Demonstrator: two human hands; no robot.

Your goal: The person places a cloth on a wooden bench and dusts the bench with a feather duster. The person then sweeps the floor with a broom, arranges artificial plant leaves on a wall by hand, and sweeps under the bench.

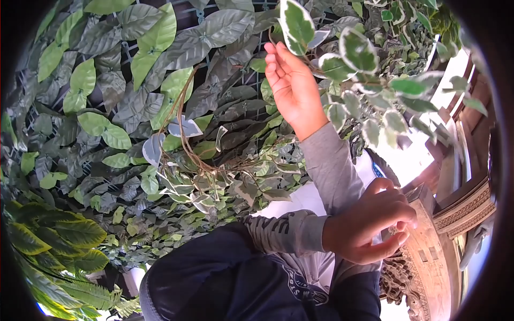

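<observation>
My right hand (294,88) is raised with its palm towards me, fingers curled and closed on the stem of an artificial variegated vine. A white-edged leaf (297,27) stands just above its fingertips, and more of the vine's leaves (357,51) spread to the right. My left hand (369,222) is lower down, crossing in front of my right forearm, with its back towards me. Its fingers are bent and the thumb comes close to them; anything between them is too small to make out. Grey sleeves (332,166) cover both wrists.
Artificial leaves on a grid cover the wall (128,91). Bare brown stems (184,125) with a few pale leaves hang from it. A yellow-edged plant (80,232) is at lower left. Carved wooden furniture (428,257) stands at right, near my left hand.
</observation>
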